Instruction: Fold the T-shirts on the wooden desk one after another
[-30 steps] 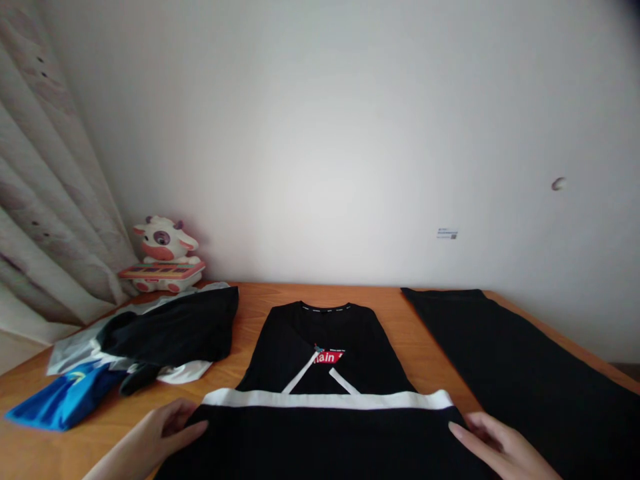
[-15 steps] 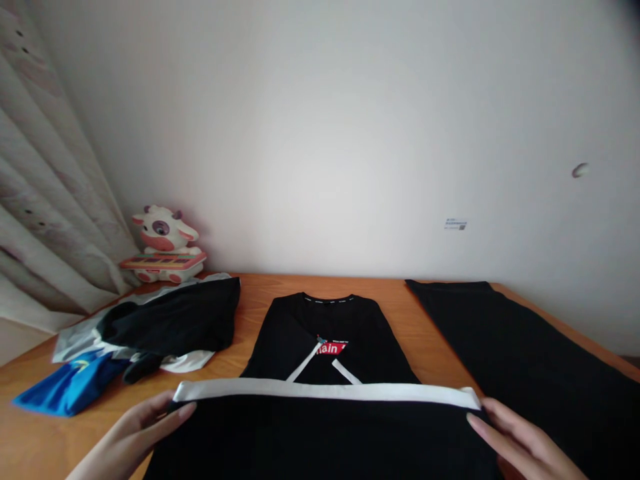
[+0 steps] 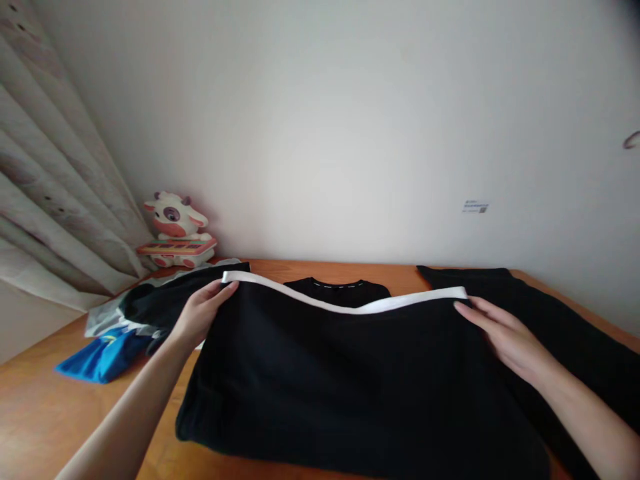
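A wide black garment with a white waistband hangs stretched between my two hands; whether it is a skirt or shorts I cannot tell. My left hand pinches the left end of the band, thumb in front. At the right end, my right hand grips the band's corner in the same way. The band sags in the middle. Behind it a black T-shirt lies on the table, with just its collar and shoulders showing.
On the wooden table, a pile of clothes at the left includes a black piece and a blue one. A toy cow with a keyboard stands behind them, by the curtain. Long black cloth lies at the right.
Both hands have raised the black garment's white band up and away from me. It now sags and covers the T-shirt's red print. The view has shifted slightly.
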Demonstrator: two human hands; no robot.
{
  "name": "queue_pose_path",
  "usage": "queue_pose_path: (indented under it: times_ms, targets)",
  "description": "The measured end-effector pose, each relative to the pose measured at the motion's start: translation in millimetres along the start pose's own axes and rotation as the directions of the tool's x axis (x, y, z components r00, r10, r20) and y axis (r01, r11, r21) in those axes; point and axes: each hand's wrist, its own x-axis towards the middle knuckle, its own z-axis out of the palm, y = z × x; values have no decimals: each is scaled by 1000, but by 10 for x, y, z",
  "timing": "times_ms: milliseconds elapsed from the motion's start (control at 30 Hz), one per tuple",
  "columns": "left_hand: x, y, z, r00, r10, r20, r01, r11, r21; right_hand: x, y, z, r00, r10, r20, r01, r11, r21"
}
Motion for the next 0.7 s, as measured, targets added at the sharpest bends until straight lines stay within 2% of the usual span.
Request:
queue_pose_path:
  times_ms: [67, 133, 233, 300, 333, 400, 467, 500, 600, 700]
  targets:
    - [195, -202, 182, 997, -54, -47, 58, 994, 89, 265, 198, 132, 997, 46, -67, -54, 992, -118]
    - [304, -446, 297, 991, -90, -96, 106, 978, 182, 444, 488, 207, 994, 93, -54, -104, 962, -253]
    - [358, -716, 347, 989, -83, -125, 112, 963, 246, 545, 831, 241, 989, 62, -132, -102, 941, -322]
    - [371, -774, 340, 997, -42, -70, 59, 960, 273, 541, 907, 249, 987, 8, -159, -69, 922, -381]
    - [379, -771, 336, 1000, -15, -24, 21, 958, 284, 532, 902, 256, 992, -23, -128, -32, 913, -408]
    - [395, -732, 337, 997, 13, 79, -35, 959, 282, 515, 836, 287, 997, -75, 12, 72, 899, -432]
    - [397, -682, 351, 989, -17, 146, -22, 966, 258, 501, 738, 336, 983, -96, 155, 153, 899, -411]
    - [389, -661, 360, 985, -39, 168, -2, 971, 239, 491, 687, 363, 977, -102, 187, 170, 903, -395]
    - [342, -613, 378, 985, -25, 172, 1, 990, 138, 448, 546, 423, 977, -160, 143, 201, 916, -347]
    - [332, -564, 364, 994, 66, 86, -68, 997, 24, 420, 428, 423, 960, -278, 40, 275, 901, -336]
